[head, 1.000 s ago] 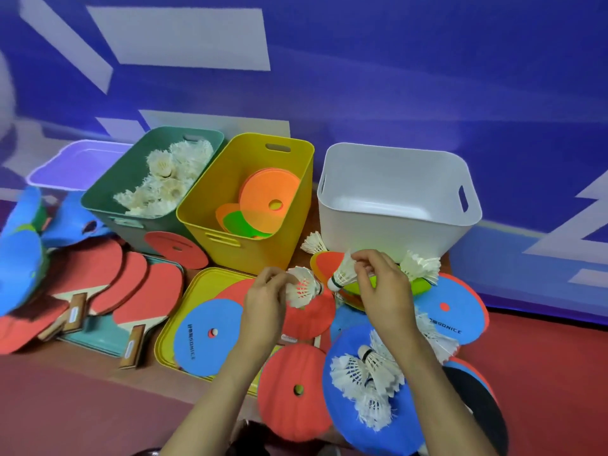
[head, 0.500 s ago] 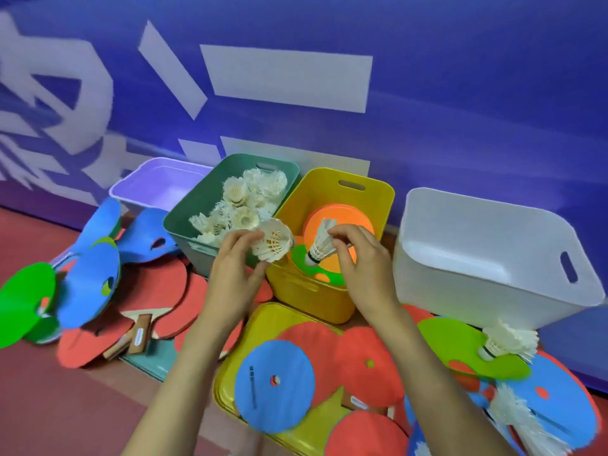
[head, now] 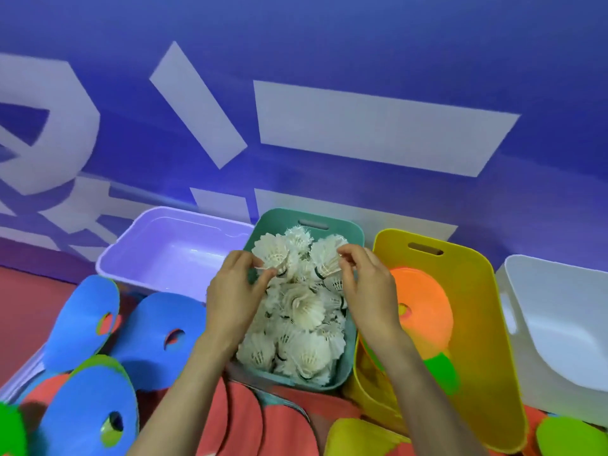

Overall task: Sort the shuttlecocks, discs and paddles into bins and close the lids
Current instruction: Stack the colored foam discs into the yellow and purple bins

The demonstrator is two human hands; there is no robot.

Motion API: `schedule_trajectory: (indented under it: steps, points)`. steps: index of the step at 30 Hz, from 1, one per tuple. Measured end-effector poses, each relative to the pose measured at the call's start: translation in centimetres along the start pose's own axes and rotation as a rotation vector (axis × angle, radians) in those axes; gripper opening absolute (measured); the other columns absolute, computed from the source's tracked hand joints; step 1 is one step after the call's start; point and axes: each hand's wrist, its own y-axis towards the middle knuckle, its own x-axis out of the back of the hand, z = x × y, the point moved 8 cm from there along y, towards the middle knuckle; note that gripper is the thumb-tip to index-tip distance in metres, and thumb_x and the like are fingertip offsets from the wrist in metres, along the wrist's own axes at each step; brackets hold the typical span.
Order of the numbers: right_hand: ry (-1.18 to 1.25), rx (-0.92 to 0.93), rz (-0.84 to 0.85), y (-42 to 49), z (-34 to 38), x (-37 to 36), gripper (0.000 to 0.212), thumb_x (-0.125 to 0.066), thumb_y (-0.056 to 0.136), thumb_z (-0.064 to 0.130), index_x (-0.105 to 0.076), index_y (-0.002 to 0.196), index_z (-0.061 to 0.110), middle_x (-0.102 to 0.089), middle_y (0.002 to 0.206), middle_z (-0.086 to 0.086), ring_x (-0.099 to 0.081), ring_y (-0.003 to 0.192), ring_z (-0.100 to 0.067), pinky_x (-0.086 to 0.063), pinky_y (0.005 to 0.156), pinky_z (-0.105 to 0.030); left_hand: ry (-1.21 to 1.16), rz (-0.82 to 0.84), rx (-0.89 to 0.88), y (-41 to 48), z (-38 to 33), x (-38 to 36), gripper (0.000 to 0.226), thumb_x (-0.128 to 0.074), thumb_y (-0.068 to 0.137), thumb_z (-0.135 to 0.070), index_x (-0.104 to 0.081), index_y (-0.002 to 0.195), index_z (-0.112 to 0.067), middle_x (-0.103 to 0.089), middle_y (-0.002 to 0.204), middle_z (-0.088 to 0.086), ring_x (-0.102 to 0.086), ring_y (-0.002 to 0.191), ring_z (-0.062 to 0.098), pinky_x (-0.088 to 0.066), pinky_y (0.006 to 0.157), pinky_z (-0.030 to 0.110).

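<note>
Pinching shuttlecocks (head: 274, 253), left hand (head: 233, 297) and right hand (head: 368, 287) are hovering over teal bin (head: 350, 357); red floor (head: 23, 294), blue wall (head: 329, 44) at 12 o'clock.

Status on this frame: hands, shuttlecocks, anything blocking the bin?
Left hand pinches a shuttlecock, right hand pinches a second shuttlecock. Both over the green bin, heaped with shuttlecocks. Nothing blocking the drop.

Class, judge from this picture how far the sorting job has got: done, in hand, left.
Done: the green bin is heaped with shuttlecocks; the yellow bin holds orange discs. In hand: the left hand and right hand each pinch a shuttlecock over the green bin. Left: blue discs and red paddles lie outside the bins; no lid is on.
</note>
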Motion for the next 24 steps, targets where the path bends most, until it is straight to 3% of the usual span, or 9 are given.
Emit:
schedule_trajectory:
  steps: [5, 10, 14, 16, 20, 24]
  points:
    - [-0.166, -0.044, -0.092, 3.6, -0.4, -1.7, 0.011, -0.055, 0.091, 0.010, -0.063, 0.099, 0.011, -0.065, 0.092, -0.005, -0.058, 0.087, -0.026, -0.041, 0.064, -0.030, 0.119, 0.161, -0.100, 4.4, 0.4, -3.9, 0.023, -0.063, 0.087, -0.034, -0.055, 0.092, -0.012, -0.051, 0.109, -0.003, -0.055, 0.082, 0.023, -0.037, 0.060, 0.030]
    - [-0.255, -0.110, -0.043, 5.4, -1.5, -3.1, 0.012, -0.052, 0.092, 0.011, -0.062, 0.098, 0.012, -0.065, 0.092, -0.007, -0.057, 0.089, -0.030, -0.042, 0.064, -0.035, 0.182, 0.309, -0.194, 5.1, 0.9, -6.6, 0.025, -0.065, 0.086, -0.032, -0.052, 0.083, -0.010, -0.052, 0.118, -0.003, -0.056, 0.095, 0.020, -0.044, 0.067, 0.034]
    - [-0.194, -0.054, -0.079, 4.7, -0.2, -2.0, 0.013, -0.054, 0.091, 0.009, -0.063, 0.100, 0.012, -0.065, 0.093, -0.003, -0.059, 0.088, -0.025, -0.046, 0.066, -0.035, 0.051, 0.192, -0.332, 5.0, -0.4, -4.7, 0.024, -0.073, 0.079, -0.022, -0.052, 0.078, -0.011, -0.057, 0.122, -0.003, -0.058, 0.093, 0.016, -0.043, 0.060, 0.026]
    - [-0.184, -0.070, -0.025, 4.2, -0.2, -1.6, 0.015, -0.052, 0.091, 0.009, -0.062, 0.102, 0.013, -0.065, 0.096, -0.002, -0.058, 0.088, -0.023, -0.046, 0.067, -0.034, -0.017, 0.176, -0.438, 4.3, -1.4, -3.6, 0.028, -0.078, 0.073, -0.019, -0.051, 0.075, -0.015, -0.058, 0.122, -0.003, -0.057, 0.091, 0.011, -0.044, 0.060, 0.024]
    - [-0.358, -0.136, 0.272, 3.1, -2.4, -3.9, 0.017, -0.046, 0.093, 0.012, -0.059, 0.103, 0.015, -0.063, 0.099, -0.001, -0.052, 0.093, -0.023, -0.038, 0.067, -0.032, -0.005, 0.493, -0.458, 2.4, -1.3, -5.3, 0.030, -0.074, 0.075, -0.025, -0.044, 0.073, -0.023, -0.053, 0.125, -0.012, -0.059, 0.103, 0.014, -0.049, 0.077, 0.030]
    - [-0.346, -0.121, 0.258, 2.6, -3.4, -5.0, 0.014, -0.049, 0.092, 0.010, -0.060, 0.098, 0.015, -0.063, 0.095, 0.002, -0.046, 0.089, -0.020, -0.033, 0.066, -0.030, -0.052, 0.518, -0.360, 2.0, -0.6, -5.4, 0.025, -0.073, 0.076, -0.023, -0.049, 0.074, -0.019, -0.049, 0.121, -0.017, -0.060, 0.101, 0.014, -0.047, 0.081, 0.031]
